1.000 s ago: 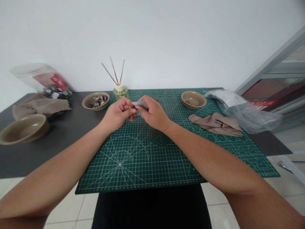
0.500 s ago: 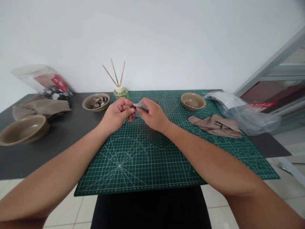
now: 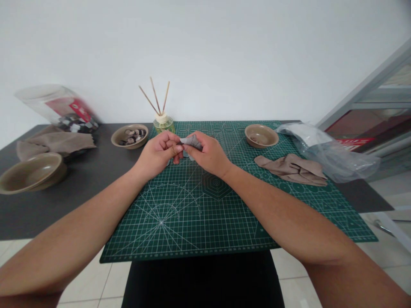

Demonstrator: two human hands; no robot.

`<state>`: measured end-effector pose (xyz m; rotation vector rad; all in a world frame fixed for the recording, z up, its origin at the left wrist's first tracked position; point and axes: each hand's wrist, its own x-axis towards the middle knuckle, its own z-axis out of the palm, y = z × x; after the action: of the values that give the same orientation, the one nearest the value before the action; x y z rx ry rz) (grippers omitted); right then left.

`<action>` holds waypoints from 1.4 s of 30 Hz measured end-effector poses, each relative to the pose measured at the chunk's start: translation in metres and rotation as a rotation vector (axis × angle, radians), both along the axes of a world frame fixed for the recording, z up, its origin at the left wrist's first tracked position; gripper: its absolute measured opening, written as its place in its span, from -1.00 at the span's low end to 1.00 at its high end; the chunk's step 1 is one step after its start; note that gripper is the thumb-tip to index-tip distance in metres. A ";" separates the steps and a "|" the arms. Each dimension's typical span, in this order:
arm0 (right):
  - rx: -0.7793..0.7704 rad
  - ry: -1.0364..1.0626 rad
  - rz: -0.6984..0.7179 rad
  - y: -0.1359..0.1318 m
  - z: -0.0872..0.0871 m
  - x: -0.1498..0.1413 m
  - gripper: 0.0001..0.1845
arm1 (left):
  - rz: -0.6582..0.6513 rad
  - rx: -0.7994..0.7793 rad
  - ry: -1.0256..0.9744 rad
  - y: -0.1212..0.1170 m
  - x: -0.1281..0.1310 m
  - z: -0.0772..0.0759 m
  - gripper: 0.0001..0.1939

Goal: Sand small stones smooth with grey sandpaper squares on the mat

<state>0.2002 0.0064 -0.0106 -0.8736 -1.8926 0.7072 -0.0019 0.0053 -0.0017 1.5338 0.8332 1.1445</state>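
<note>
My left hand is closed in a pinch, its thumb and fingertips pressed on something small and dark that is mostly hidden. My right hand grips a small folded grey cloth, which bunches out between thumb and fingers. The fingertips of both hands meet over the green cutting mat, just in front of the glass diffuser bottle. Behind my left wrist stands a brown bowl with several dark and pale pieces in it. Beyond my right hand a second brown bowl holds a few small bits.
A diffuser bottle with 3 sticks stands near the wall. Rightward lie a crumpled brown cloth and a clear plastic bag. On the left are another brown cloth, a bowl and a clear bag of dark pieces.
The grey cloth between my hands has shifted and folded slightly under my fingers. Both hands stay in nearly the same place.
</note>
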 end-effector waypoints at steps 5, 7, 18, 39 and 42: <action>-0.012 -0.005 -0.010 -0.001 0.003 0.000 -0.75 | 0.003 0.006 -0.006 0.002 -0.001 -0.002 -0.65; -0.006 0.001 -0.016 -0.002 0.004 0.000 -0.74 | 0.006 0.008 -0.015 0.002 -0.002 -0.001 -0.66; 0.065 0.008 0.031 0.000 -0.002 -0.002 -0.80 | 0.003 0.024 -0.009 0.004 -0.003 -0.002 -0.63; 0.032 0.034 0.030 -0.003 0.003 -0.002 -0.79 | -0.035 -0.006 -0.024 0.003 -0.003 -0.001 -0.54; 0.002 0.036 0.003 -0.006 0.007 -0.002 -0.77 | -0.036 -0.015 -0.026 0.002 -0.002 -0.001 -0.54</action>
<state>0.1984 0.0004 -0.0038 -0.8516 -1.8628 0.7185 -0.0037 0.0077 -0.0023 1.5128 0.7928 1.1273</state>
